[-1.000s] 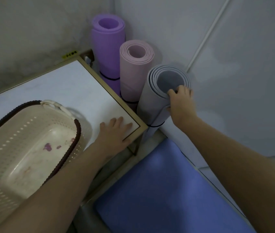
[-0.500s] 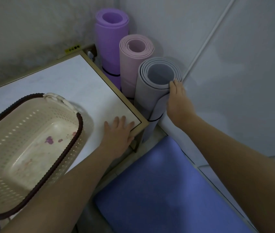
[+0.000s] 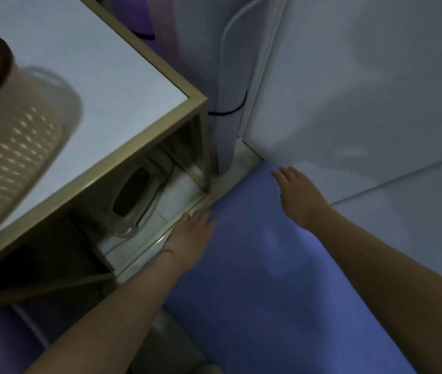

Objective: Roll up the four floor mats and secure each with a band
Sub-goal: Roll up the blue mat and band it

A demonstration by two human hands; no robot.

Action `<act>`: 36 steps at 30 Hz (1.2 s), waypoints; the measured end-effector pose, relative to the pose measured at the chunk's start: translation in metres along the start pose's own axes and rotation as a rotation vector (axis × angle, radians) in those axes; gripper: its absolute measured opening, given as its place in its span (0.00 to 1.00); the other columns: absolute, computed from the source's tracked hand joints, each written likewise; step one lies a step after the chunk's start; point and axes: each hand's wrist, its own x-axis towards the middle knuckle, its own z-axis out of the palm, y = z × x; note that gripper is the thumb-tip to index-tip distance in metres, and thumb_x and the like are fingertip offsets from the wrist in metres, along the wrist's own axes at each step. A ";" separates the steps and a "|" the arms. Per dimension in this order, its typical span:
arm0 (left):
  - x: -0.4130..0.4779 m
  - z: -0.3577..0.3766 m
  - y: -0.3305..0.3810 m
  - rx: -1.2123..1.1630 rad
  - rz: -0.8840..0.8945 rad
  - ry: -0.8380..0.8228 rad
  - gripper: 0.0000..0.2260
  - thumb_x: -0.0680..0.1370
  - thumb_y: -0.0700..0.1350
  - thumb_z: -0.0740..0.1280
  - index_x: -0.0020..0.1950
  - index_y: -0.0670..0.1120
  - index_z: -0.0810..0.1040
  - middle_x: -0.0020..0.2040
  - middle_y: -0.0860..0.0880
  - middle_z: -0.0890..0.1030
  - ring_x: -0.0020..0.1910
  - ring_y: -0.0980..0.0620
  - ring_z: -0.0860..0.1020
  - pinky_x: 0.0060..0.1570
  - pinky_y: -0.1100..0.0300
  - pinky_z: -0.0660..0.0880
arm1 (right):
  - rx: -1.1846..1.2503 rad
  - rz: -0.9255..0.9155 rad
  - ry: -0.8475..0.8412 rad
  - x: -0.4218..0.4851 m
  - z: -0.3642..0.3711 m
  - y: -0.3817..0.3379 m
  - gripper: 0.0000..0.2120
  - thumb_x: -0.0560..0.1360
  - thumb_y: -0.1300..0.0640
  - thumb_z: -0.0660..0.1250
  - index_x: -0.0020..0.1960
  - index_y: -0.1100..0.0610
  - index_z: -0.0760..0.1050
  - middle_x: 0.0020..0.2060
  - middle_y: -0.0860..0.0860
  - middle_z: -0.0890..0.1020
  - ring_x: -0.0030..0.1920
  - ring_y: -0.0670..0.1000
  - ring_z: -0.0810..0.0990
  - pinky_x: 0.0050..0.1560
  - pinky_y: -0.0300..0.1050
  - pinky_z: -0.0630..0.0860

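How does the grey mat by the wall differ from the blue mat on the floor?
The grey mat is rolled and stands upright; the blue mat lies flat, unrolled. A black band circles the grey mat; the blue mat shows none. The left hand and right hand reach the blue mat's far end, not the grey mat. Both are plain, single-colour mats.

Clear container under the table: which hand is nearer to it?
Left. The left hand is at the left edge of the blue mat, just right of the clear container; the right hand is farther off, by the wall.
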 end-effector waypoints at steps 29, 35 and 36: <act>0.122 0.254 -0.005 -0.959 -0.726 -0.277 0.48 0.64 0.70 0.70 0.76 0.48 0.59 0.73 0.42 0.64 0.72 0.41 0.63 0.70 0.47 0.62 | 0.033 -0.038 -0.444 0.031 0.338 -0.003 0.37 0.77 0.48 0.65 0.77 0.48 0.45 0.77 0.54 0.44 0.75 0.63 0.51 0.72 0.54 0.59; 0.110 0.245 0.006 -1.230 -0.538 -0.243 0.35 0.53 0.59 0.78 0.59 0.55 0.77 0.54 0.53 0.81 0.51 0.50 0.81 0.57 0.52 0.76 | 0.208 0.038 -0.416 0.020 0.324 -0.005 0.40 0.77 0.52 0.66 0.77 0.58 0.43 0.77 0.54 0.51 0.73 0.60 0.61 0.69 0.51 0.61; 0.107 0.241 0.010 -1.230 -0.511 -0.195 0.34 0.56 0.56 0.78 0.60 0.54 0.76 0.55 0.53 0.81 0.51 0.51 0.80 0.57 0.53 0.76 | 0.243 0.061 -0.360 0.019 0.318 -0.005 0.40 0.77 0.53 0.66 0.77 0.59 0.43 0.76 0.55 0.52 0.72 0.60 0.62 0.68 0.52 0.62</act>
